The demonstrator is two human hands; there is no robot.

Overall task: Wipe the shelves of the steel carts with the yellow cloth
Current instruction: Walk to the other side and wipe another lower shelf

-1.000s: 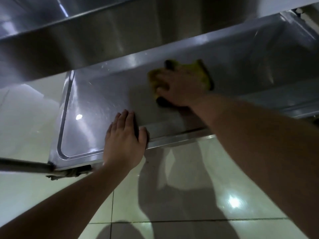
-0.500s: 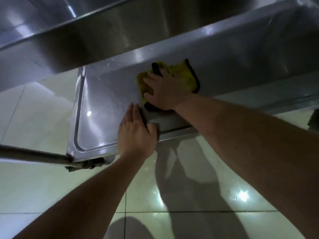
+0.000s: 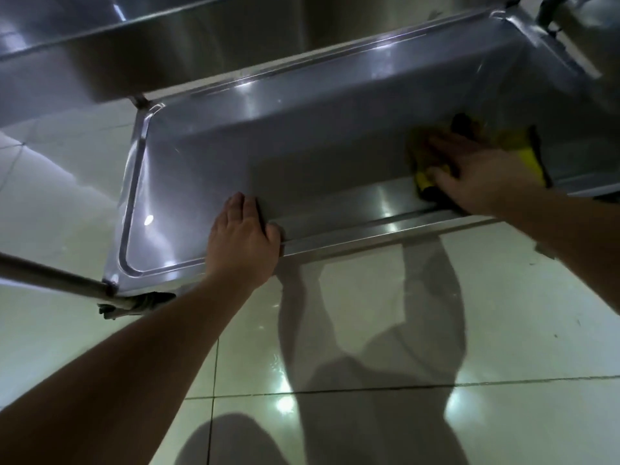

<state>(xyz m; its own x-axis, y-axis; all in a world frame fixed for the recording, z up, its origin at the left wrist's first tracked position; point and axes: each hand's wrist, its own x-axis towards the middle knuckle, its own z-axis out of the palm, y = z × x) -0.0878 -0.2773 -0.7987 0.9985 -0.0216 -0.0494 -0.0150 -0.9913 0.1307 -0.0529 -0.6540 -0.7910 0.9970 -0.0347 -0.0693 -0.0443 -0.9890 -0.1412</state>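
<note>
The bottom steel shelf [image 3: 302,135] of the cart lies low over the floor, with a raised rim all around. My right hand [image 3: 483,176] presses flat on the yellow cloth [image 3: 528,157] with dark edging, at the right part of the shelf near its front rim. My left hand [image 3: 243,245] grips the shelf's front rim left of the middle, thumb over the edge. Most of the cloth is hidden under my right hand.
An upper steel shelf [image 3: 134,45] overhangs the back left. A steel tube [image 3: 50,280] runs to the shelf's front-left corner, above a caster [image 3: 134,303]. Another steel cart edge [image 3: 590,62] stands at the far right. Glossy floor tiles [image 3: 369,330] lie below me.
My right hand has slid the yellow cloth from the middle of the shelf to its right part. My left hand has stayed on the front rim. The view has shifted.
</note>
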